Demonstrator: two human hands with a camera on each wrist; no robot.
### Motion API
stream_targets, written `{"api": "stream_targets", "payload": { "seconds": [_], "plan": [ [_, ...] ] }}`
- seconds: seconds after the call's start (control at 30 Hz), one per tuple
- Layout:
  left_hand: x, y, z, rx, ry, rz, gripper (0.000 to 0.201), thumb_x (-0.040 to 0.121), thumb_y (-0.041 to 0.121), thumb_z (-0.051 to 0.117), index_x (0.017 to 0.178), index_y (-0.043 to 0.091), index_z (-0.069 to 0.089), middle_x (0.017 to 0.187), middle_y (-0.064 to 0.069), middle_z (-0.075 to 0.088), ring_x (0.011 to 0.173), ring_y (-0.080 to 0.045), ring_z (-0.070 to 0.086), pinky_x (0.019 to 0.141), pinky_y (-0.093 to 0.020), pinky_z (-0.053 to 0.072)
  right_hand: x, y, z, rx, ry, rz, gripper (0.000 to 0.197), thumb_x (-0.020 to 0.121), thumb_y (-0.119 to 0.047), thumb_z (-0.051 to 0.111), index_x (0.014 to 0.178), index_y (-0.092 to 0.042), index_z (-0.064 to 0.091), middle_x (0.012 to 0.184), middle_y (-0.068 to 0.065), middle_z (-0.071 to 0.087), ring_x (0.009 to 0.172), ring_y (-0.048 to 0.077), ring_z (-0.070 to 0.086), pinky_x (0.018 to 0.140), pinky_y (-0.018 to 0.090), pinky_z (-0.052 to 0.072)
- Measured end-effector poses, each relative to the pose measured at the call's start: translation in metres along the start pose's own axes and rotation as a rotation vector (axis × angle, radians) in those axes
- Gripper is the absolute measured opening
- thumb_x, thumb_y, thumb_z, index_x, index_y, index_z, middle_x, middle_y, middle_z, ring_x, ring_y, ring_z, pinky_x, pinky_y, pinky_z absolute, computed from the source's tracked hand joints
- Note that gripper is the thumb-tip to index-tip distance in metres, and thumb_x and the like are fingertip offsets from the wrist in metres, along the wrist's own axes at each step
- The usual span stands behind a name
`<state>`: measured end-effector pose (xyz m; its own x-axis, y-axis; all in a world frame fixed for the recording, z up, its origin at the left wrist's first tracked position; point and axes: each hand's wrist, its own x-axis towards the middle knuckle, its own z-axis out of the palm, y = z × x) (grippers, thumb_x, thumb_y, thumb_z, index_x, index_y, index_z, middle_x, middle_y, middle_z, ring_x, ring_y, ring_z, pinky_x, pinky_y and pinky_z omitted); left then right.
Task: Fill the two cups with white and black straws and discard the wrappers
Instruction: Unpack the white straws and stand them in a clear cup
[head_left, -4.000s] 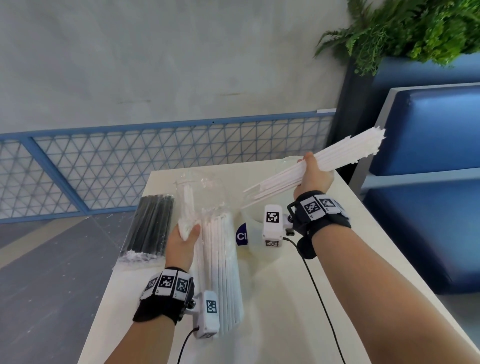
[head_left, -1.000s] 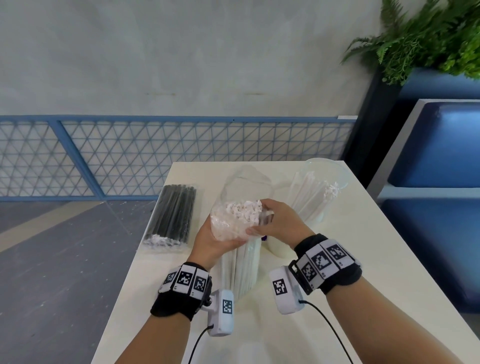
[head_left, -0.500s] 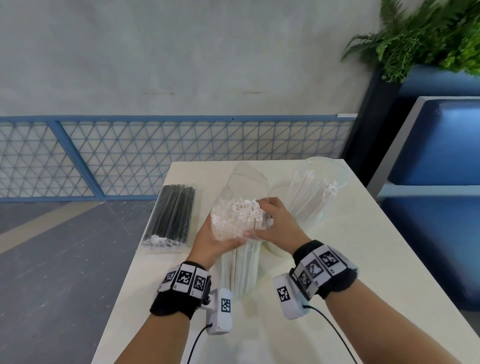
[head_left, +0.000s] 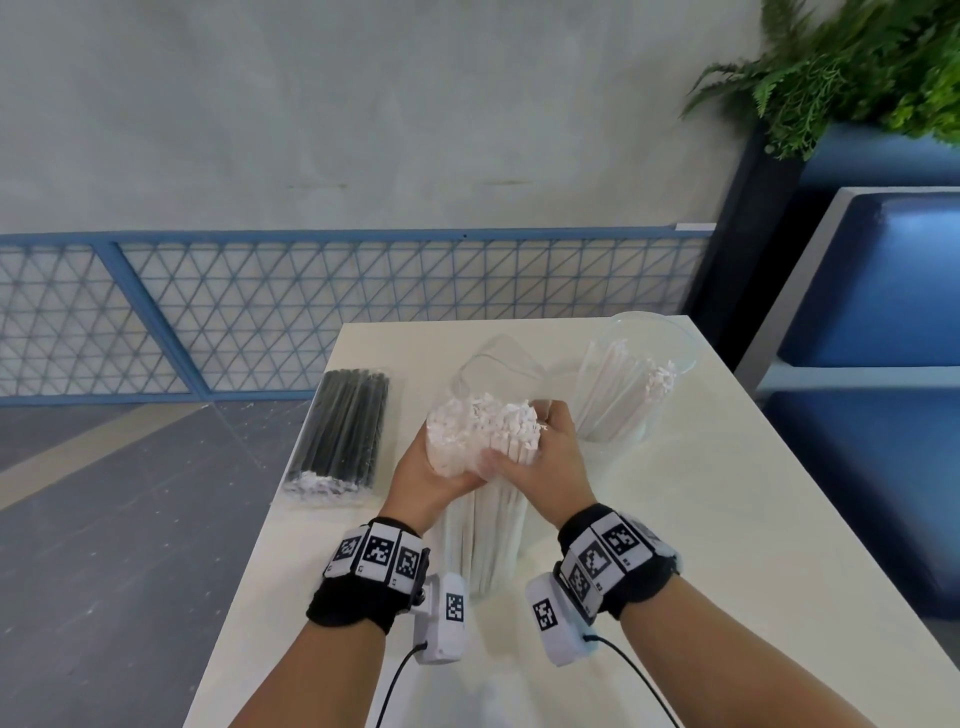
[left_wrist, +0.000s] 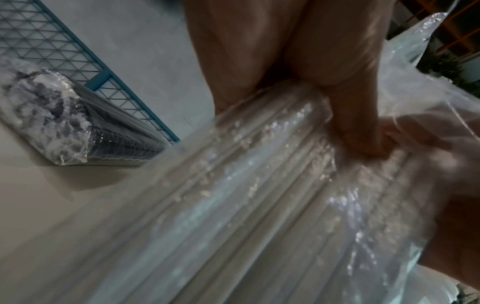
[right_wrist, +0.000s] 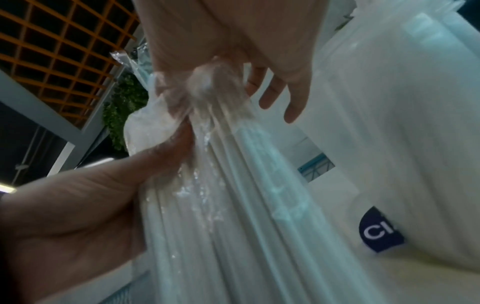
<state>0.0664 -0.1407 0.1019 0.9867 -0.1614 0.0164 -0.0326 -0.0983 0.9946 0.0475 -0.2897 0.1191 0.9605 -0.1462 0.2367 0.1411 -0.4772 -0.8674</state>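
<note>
A clear bag of white straws (head_left: 483, 535) stands tilted on the table (head_left: 675, 519), its open top loose above the straw ends (head_left: 478, 421). My left hand (head_left: 431, 478) grips the bag from the left, its fingers curled round the plastic (left_wrist: 233, 205). My right hand (head_left: 545, 457) grips a bunch of the white straws at the bag's mouth, thumb and fingers closed on them (right_wrist: 221, 88). A cup (head_left: 634, 374) with a blue logo (right_wrist: 379, 230) stands just right of my hands and holds several white straws. A sealed pack of black straws (head_left: 345, 431) lies flat at the left.
The table's left edge drops to a grey floor (head_left: 104, 519). A blue mesh railing (head_left: 311, 306) runs behind the table. A blue bench (head_left: 872, 338) and a planter with ferns (head_left: 857, 62) stand to the right.
Four seconds ago my right hand held a bundle of white straws in the air; they now stand in the cup. Since one second ago its fingers have closed deeper round the straw tops.
</note>
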Motion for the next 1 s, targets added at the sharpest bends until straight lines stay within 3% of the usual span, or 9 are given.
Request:
{"api": "stream_targets", "payload": {
  "seconds": [0.17,0.27,0.3,0.37,0.47,0.63,0.77,0.9,1.0],
  "plan": [
    [0.002,-0.002,0.004,-0.034,0.014,-0.042,0.069,0.061,0.012,0.085,0.119,0.029,0.051,0.119,0.005,0.062,0.113,-0.012,0.057,0.098,-0.038,0.047,0.007,-0.014,-0.003,0.15,0.125,-0.005,0.025,0.07,-0.023,0.071,0.075,-0.038,0.052,0.113,-0.001,0.037,0.111,0.026,0.049,0.099,0.042,0.046],
    [0.002,-0.002,0.006,-0.011,-0.012,-0.046,0.071,0.058,0.022,0.086,0.119,0.03,0.051,0.12,0.006,0.063,0.113,-0.012,0.057,0.1,-0.04,0.046,0.016,-0.017,-0.009,0.105,0.153,-0.03,0.015,0.073,-0.025,0.072,0.082,-0.018,0.062,0.111,-0.002,0.036,0.113,0.023,0.045,0.102,0.037,0.042],
    [0.002,-0.003,0.007,0.009,-0.017,-0.047,0.072,0.059,0.023,0.086,0.12,0.03,0.051,0.12,0.006,0.062,0.114,-0.012,0.057,0.101,-0.04,0.045,0.021,-0.019,-0.011,0.079,0.169,-0.032,0.025,0.072,-0.031,0.069,0.084,-0.01,0.064,0.111,-0.002,0.036,0.113,0.023,0.044,0.101,0.033,0.041],
    [0.003,-0.002,0.009,0.037,-0.005,-0.047,0.072,0.059,0.023,0.086,0.121,0.029,0.049,0.122,0.004,0.061,0.116,-0.014,0.055,0.102,-0.039,0.044,0.029,-0.024,-0.016,0.057,0.219,-0.048,0.041,0.069,-0.038,0.064,0.083,0.001,0.064,0.11,-0.003,0.036,0.109,0.02,0.043,0.098,0.022,0.038],
    [0.005,-0.001,0.011,0.04,0.017,-0.058,0.069,0.062,0.016,0.085,0.12,0.028,0.049,0.121,0.003,0.06,0.116,-0.016,0.054,0.102,-0.038,0.043,0.033,-0.031,-0.022,0.024,0.284,-0.106,0.042,0.069,-0.037,0.068,0.073,0.005,0.064,0.107,-0.004,0.034,0.098,0.012,0.037,0.087,0.002,0.027],
    [0.006,-0.003,0.01,-0.001,0.026,-0.096,0.069,0.059,0.015,0.086,0.12,0.027,0.054,0.116,0.006,0.064,0.113,-0.015,0.057,0.1,-0.041,0.046,0.017,-0.031,-0.022,0.07,0.239,-0.117,0.035,0.067,-0.029,0.081,0.085,-0.004,0.064,0.097,-0.008,0.041,0.086,-0.007,0.046,0.071,0.006,0.042],
    [0.003,-0.001,0.012,-0.023,0.047,-0.093,0.078,0.051,0.023,0.087,0.122,0.023,0.054,0.115,0.003,0.066,0.109,-0.015,0.06,0.097,-0.045,0.049,0.002,-0.029,-0.019,0.144,0.092,-0.054,0.043,0.068,-0.025,0.08,0.105,-0.023,0.058,0.093,-0.016,0.057,0.085,-0.006,0.056,0.07,0.006,0.045],
    [0.002,0.0,0.014,-0.002,0.051,-0.076,0.069,0.06,0.01,0.085,0.12,0.023,0.053,0.115,0.003,0.064,0.111,-0.016,0.059,0.097,-0.039,0.048,-0.001,-0.024,-0.011,0.156,0.161,-0.008,0.033,0.074,-0.022,0.075,0.098,-0.028,0.054,0.082,-0.022,0.058,0.078,-0.006,0.057,0.067,0.003,0.045],
    [0.002,0.0,0.014,0.028,0.034,-0.05,0.072,0.06,0.013,0.086,0.122,0.025,0.052,0.117,0.004,0.064,0.113,-0.015,0.057,0.1,-0.041,0.046,0.003,-0.028,-0.009,0.259,0.2,0.025,0.03,0.079,-0.021,0.072,0.104,-0.024,0.055,0.09,-0.015,0.061,0.085,0.003,0.06,0.076,0.013,0.05]
  ]
}}
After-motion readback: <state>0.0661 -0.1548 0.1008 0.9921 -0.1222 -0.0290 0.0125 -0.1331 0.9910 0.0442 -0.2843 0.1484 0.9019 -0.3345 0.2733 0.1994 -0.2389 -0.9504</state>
